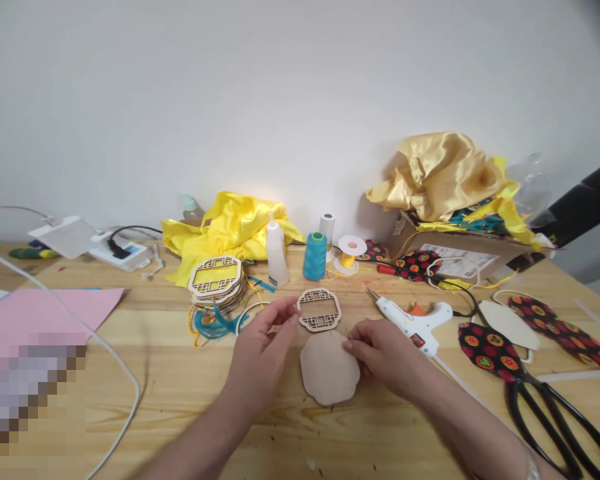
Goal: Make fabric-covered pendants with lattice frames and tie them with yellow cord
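My left hand [267, 340] has its thumb and fingertips closed at the left edge of a small wooden lattice frame [334, 312] with cut-out corners. Just in front of that frame is a plain, scalloped wooden panel [330, 370]. Its upper right edge is pinched by my right hand [380, 350], the thumb and index finger meeting there. A white hot glue gun [413, 323] lies right of that hand, nozzle toward the back left. Left of my hands stands a stack of similar lattice frames [216, 280], with blue and yellow cords [220, 325] at its foot.
Behind are a squeeze bottle [277, 257], teal thread cone [315, 259] and yellow thread spool [350, 257]. Yellow satin [220, 227] lies back left. A cardboard box [460, 257] heaped with fabric stands back right. Black-handled scissors [555, 420] lie front right; a white cable [123, 370] crosses the left.
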### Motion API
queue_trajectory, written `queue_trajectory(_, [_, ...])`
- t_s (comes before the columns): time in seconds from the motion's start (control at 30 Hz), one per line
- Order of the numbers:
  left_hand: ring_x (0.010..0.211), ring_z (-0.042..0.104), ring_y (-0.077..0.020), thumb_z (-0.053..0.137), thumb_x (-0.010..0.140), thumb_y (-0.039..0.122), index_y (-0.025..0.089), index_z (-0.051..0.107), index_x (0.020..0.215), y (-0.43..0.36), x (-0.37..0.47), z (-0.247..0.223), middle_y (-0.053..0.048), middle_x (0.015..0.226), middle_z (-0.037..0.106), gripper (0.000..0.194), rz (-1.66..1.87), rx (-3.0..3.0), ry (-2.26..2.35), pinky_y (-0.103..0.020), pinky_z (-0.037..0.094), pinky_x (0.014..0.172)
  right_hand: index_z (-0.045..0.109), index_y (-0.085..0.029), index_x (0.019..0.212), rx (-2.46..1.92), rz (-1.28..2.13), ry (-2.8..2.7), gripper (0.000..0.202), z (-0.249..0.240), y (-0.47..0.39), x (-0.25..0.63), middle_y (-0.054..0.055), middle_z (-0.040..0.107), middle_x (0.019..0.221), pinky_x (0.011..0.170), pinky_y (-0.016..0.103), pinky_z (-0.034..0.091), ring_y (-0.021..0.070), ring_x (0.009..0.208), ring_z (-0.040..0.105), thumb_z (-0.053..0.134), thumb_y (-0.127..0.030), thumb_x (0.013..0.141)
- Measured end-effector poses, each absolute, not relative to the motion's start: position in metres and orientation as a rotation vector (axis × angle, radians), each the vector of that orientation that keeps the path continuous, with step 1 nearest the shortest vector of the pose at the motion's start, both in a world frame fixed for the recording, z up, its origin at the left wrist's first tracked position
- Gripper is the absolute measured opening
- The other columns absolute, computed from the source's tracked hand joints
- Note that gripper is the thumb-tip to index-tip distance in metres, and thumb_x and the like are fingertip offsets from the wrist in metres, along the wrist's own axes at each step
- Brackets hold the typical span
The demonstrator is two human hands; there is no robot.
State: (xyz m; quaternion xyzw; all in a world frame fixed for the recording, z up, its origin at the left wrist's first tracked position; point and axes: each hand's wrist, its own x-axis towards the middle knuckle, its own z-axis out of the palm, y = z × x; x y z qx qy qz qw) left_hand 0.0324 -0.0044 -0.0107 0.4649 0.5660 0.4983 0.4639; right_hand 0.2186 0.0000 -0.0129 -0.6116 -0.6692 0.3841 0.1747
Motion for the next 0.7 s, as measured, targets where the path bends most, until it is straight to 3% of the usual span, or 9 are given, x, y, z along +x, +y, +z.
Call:
queue_trajectory(0.13, [0.089, 0.055, -0.0222, 0.067, 0.069, 0.035, 0.026, 0.061, 0.114, -0.012, 0.034, -0.014, -0.005, 0.101, 0.064, 0.046, 1.011, 1.639, 1.491, -0.031, 0.043, 0.075, 0.063, -0.018, 0.072, -1.817, 0.941, -1.947, 0.011, -0.016, -0.002, 0.219, 0.003, 0.066, 0.065, 0.051, 0.024, 0.034, 0.0148, 0.057, 0.056, 0.054, -0.022, 0.075])
queue_trajectory(0.23, [0.113, 0.04, -0.0313, 0.075, 0.057, 0.039, 0.024, 0.053, 0.124, -0.017, 0.033, -0.017, -0.01, 0.112, 0.06, 0.072, 0.749, 1.991, 1.47, -0.042, 0.037, 0.092, 0.063, -0.018, 0.081, -1.863, 0.832, -1.997, 0.011, -0.016, -0.003, 0.219, 0.004, 0.067, 0.071, 0.054, 0.025, 0.035, 0.0164, 0.061, 0.058, 0.055, -0.02, 0.074])
queue_trajectory(0.33, [0.118, 0.033, -0.0356, 0.078, 0.049, 0.043, 0.02, 0.047, 0.13, -0.019, 0.032, -0.019, -0.012, 0.118, 0.058, 0.089, 0.536, 2.128, 1.429, -0.045, 0.035, 0.095, 0.062, -0.018, 0.087, -1.91, 0.777, -2.035, 0.014, -0.012, -0.004, 0.218, 0.005, 0.067, 0.073, 0.055, 0.026, 0.035, 0.0177, 0.064, 0.06, 0.054, -0.019, 0.076])
queue_trajectory(0.5, [0.116, 0.035, -0.0365, 0.076, 0.051, 0.037, 0.019, 0.047, 0.13, -0.018, 0.032, -0.018, -0.011, 0.123, 0.057, 0.086, 0.405, 2.207, 1.382, -0.047, 0.032, 0.098, 0.062, -0.018, 0.085, -1.978, 0.647, -2.094, 0.013, -0.01, -0.006, 0.215, 0.006, 0.067, 0.073, 0.055, 0.026, 0.033, 0.0207, 0.068, 0.061, 0.057, -0.017, 0.073])
queue_trajectory(0.57, [0.115, 0.038, -0.0363, 0.076, 0.051, 0.033, 0.018, 0.048, 0.129, -0.018, 0.033, -0.016, -0.011, 0.124, 0.057, 0.085, 0.382, 2.228, 1.359, -0.048, 0.031, 0.099, 0.062, -0.019, 0.079, -1.947, 0.637, -2.079, 0.007, -0.01, -0.006, 0.214, 0.005, 0.067, 0.071, 0.053, 0.025, 0.032, 0.0195, 0.065, 0.061, 0.055, -0.019, 0.076])
queue_trajectory(0.7, [0.118, 0.039, -0.0354, 0.071, 0.06, 0.035, 0.016, 0.048, 0.127, -0.02, 0.032, -0.015, -0.012, 0.128, 0.053, 0.073, 0.535, 2.246, 1.394, -0.049, 0.028, 0.101, 0.06, -0.02, 0.071, -1.842, 0.604, -2.03, 0.02, -0.002, -0.008, 0.212, 0.002, 0.065, 0.064, 0.051, 0.024, 0.032, 0.0165, 0.059, 0.057, 0.046, -0.024, 0.084])
